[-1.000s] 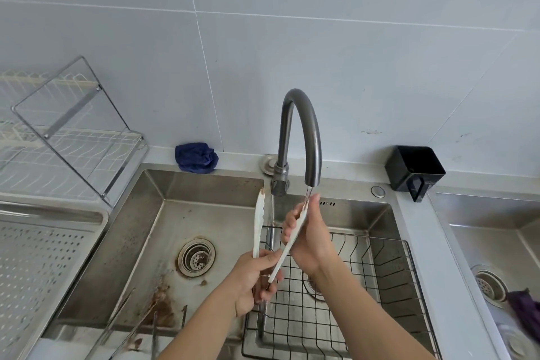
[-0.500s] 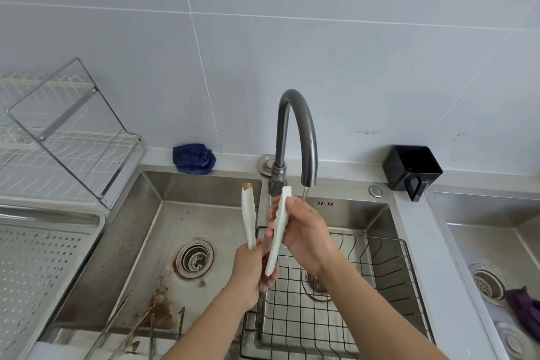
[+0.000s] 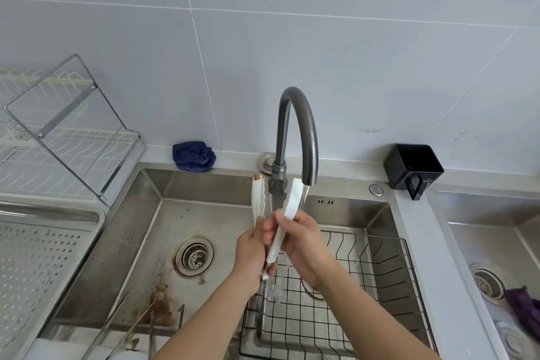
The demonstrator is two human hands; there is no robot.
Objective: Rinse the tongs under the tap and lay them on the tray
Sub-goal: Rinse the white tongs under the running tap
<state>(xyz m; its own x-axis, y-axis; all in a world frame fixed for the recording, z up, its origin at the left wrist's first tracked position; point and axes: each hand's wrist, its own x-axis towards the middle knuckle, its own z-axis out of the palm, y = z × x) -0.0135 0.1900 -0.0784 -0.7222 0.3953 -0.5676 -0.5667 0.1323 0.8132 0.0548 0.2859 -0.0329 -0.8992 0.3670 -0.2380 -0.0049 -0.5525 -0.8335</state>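
— What does the head view show of the room?
— A grey-tiled wall (image 3: 321,52), a grey table (image 3: 415,228) and a stained steel sink (image 3: 204,213) with a black wire basket (image 3: 380,272) in it. A perforated steel tray (image 3: 35,272) sits at the left.
— And the tongs?
— The white tongs (image 3: 293,200) are tips-up over the sink. One arm is in the stream from the curved tap (image 3: 298,126); the other is tipped with brown residue.
— The hands?
— The left grip (image 3: 251,251) curls round the lower end, and the right grip (image 3: 304,245) pinches the wet arm.

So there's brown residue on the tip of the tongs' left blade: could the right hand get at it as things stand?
Probably yes: the soiled tip stands free beside the tap, nothing between it and the right hand. That hand's fingers grip the other blade, so they must let go first.
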